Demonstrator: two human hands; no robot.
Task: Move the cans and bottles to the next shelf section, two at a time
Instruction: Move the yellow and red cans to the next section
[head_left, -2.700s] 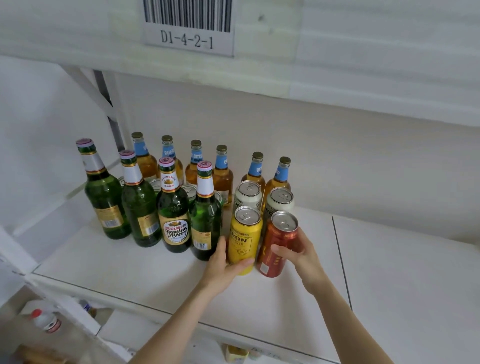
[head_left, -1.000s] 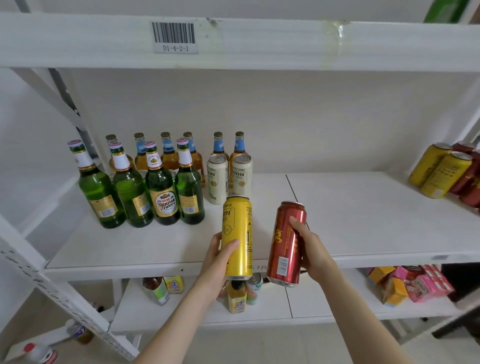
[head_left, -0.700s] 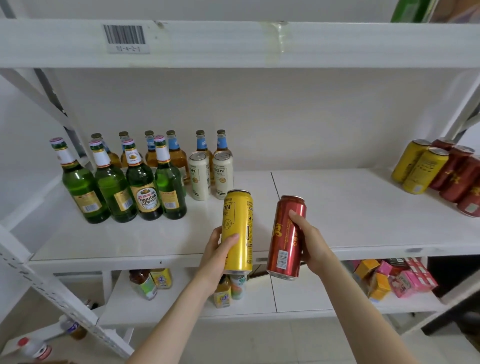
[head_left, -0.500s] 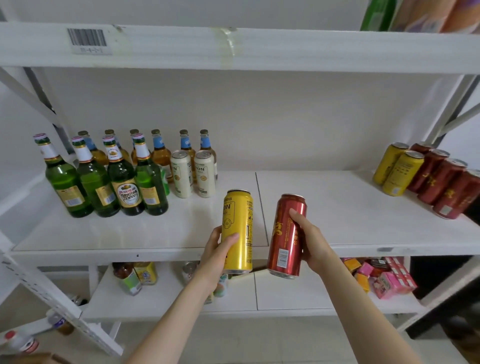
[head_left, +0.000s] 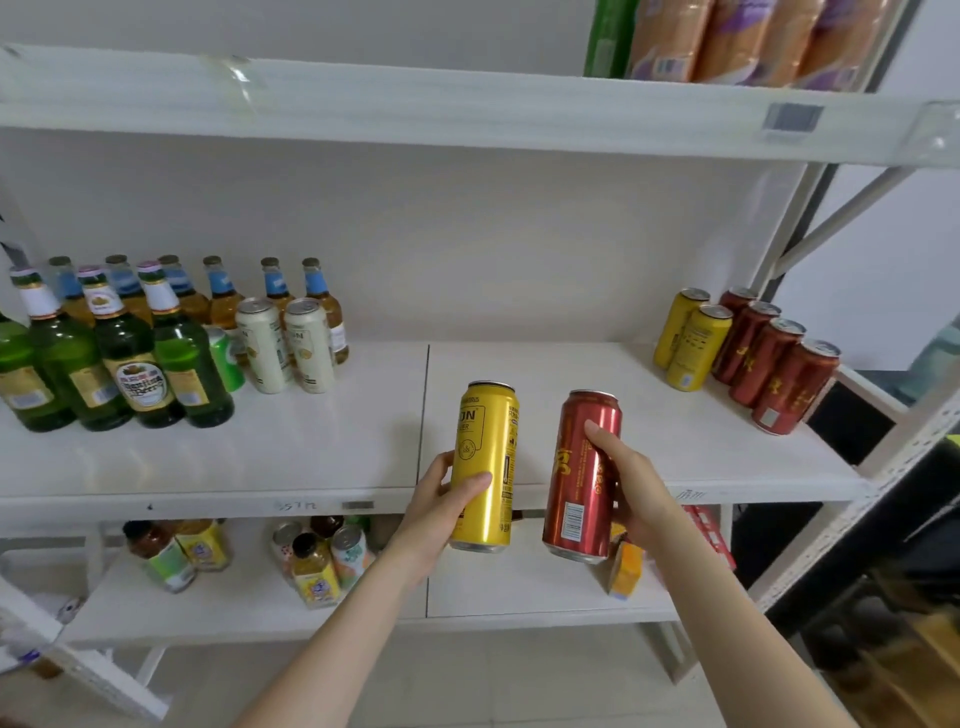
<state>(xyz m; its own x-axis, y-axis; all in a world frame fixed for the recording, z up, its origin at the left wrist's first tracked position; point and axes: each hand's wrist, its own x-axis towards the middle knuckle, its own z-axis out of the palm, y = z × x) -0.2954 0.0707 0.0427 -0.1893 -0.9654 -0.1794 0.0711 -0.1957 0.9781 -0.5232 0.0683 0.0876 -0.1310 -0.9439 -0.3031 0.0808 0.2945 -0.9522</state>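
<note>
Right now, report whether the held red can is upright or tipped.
Nearly upright: the red can has its rim uppermost, gripped by the right hand.

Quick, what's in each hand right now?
Left hand: grips the yellow can, held upright off the shelf.
Right hand: grips the red can, also upright off the shelf.

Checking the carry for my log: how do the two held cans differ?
The yellow can is in the left hand; the red can is in the right hand. The yellow can sits slightly higher than the red can. Both are tall, slim and roughly upright.
</note>
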